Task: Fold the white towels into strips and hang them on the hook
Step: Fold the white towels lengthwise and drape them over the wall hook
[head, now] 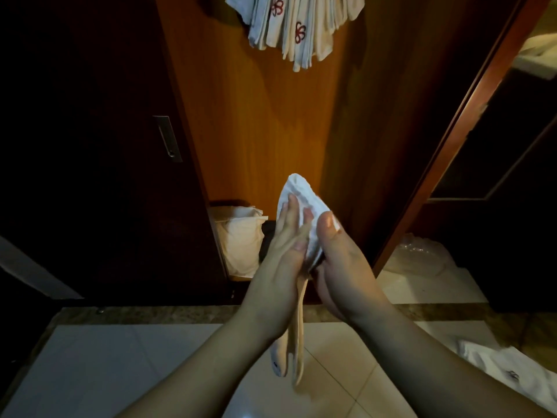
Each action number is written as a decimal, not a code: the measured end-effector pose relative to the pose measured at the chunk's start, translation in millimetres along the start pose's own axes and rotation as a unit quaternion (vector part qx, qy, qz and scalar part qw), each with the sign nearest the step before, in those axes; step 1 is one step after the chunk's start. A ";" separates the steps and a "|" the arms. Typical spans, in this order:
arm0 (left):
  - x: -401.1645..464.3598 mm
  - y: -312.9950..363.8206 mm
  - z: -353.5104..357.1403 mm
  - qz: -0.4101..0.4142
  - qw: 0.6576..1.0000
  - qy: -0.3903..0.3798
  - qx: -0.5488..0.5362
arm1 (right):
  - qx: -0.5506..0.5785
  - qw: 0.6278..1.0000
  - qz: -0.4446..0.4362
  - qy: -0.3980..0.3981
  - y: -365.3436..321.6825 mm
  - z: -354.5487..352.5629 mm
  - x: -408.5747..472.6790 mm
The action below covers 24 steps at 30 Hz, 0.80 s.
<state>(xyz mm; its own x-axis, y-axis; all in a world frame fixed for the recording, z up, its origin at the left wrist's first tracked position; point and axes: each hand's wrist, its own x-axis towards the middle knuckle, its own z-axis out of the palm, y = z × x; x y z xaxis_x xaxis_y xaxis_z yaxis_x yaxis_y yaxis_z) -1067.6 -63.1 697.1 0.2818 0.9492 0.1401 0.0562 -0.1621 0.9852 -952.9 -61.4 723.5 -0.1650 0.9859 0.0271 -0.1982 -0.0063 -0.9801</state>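
Forearms are seen reaching forward over the pale tiled floor [120, 372]. A white towel [301, 203], already narrowed into a strip, is held upright between both palms: the left hand [277, 267] is laid flat against it with fingers straight, while the right hand [340, 267] is curled round it, thumb pressed on the cloth. Its long axis runs vertically, the upper end rising above the fingertips and the tail hanging down between the wrists. Neither hand is clearly nearer. Well beyond and above, a bunch of hung towels [295, 25] is seen on the wooden panel [265, 122]; the hook itself is hidden, so the strip would probably have to be lifted up and away.
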 end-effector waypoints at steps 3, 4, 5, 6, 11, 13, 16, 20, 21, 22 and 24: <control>9.0 3.1 -4.4 0.018 0.999 -0.010 0.042 | -0.049 0.999 -0.016 0.015 -3.6 -4.0 3.2; 13.9 6.3 -7.9 0.049 0.995 -0.034 0.086 | -0.047 0.999 -0.009 0.023 -6.0 -6.2 4.8; 19.2 10.6 -13.5 0.059 0.990 -0.044 0.118 | -0.047 0.998 0.002 0.031 -10.2 -9.4 7.1; 21.8 15.1 -21.0 0.063 0.990 -0.040 0.117 | -0.052 0.998 0.010 0.034 -16.6 -12.9 9.2; 19.4 36.4 -56.7 0.153 0.967 0.185 0.080 | -0.205 0.977 -0.032 -0.043 -59.6 -37.8 24.5; 35.5 52.5 -63.6 0.072 0.988 0.125 0.048 | -0.283 0.955 -0.051 -0.080 -75.9 -40.4 31.5; 54.9 66.0 -74.7 0.025 1.000 0.014 -0.002 | -0.375 0.916 -0.092 -0.106 -100.8 -39.3 39.3; 60.7 79.4 -80.0 0.107 0.993 0.000 -0.057 | -0.435 0.880 -0.142 -0.131 -124.2 -42.0 46.7; 61.8 81.5 -78.6 0.115 0.990 -0.004 -0.087 | -0.431 0.879 -0.153 -0.131 -127.8 -42.7 49.0; 63.0 82.2 -76.9 0.115 0.985 -0.014 -0.125 | -0.422 0.882 -0.164 -0.129 -131.0 -42.4 51.3; 64.3 81.2 -72.8 0.079 0.975 -0.064 -0.197 | -0.388 0.895 -0.184 -0.120 -137.3 -39.0 55.1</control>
<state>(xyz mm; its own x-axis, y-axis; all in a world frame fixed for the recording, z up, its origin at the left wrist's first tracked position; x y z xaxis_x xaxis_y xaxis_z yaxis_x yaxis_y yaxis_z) -1114.7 4.5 793.3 0.3750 0.8755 0.3047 -0.3635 -0.1635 0.9172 -897.2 0.4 851.9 -0.4482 0.8321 0.3265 0.4325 0.5216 -0.7355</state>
